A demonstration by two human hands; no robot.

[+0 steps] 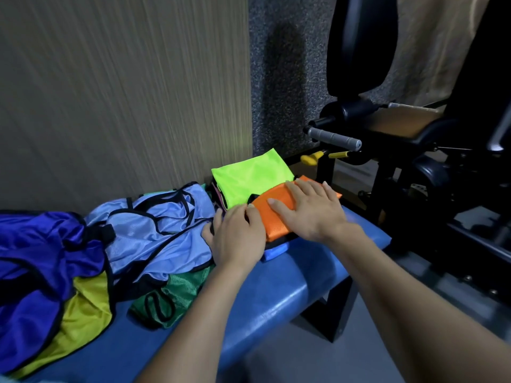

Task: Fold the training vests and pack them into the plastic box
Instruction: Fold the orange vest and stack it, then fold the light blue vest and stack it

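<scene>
The right hand (309, 208) lies flat, fingers straight, pressing the folded orange vest (272, 214) onto the blue counter (290, 283). The left hand (237, 233), fingers bent down, rests at the vest's left edge; whether it pinches cloth cannot be told. To finish well, hold the fold down and smooth it outward to keep the edges square. A folded green vest (249, 178) lies just behind. Unfolded vests (154, 225) are heaped to the left, touching the left hand. A gym machine (401, 128) crowds the right. No plastic box shows.
</scene>
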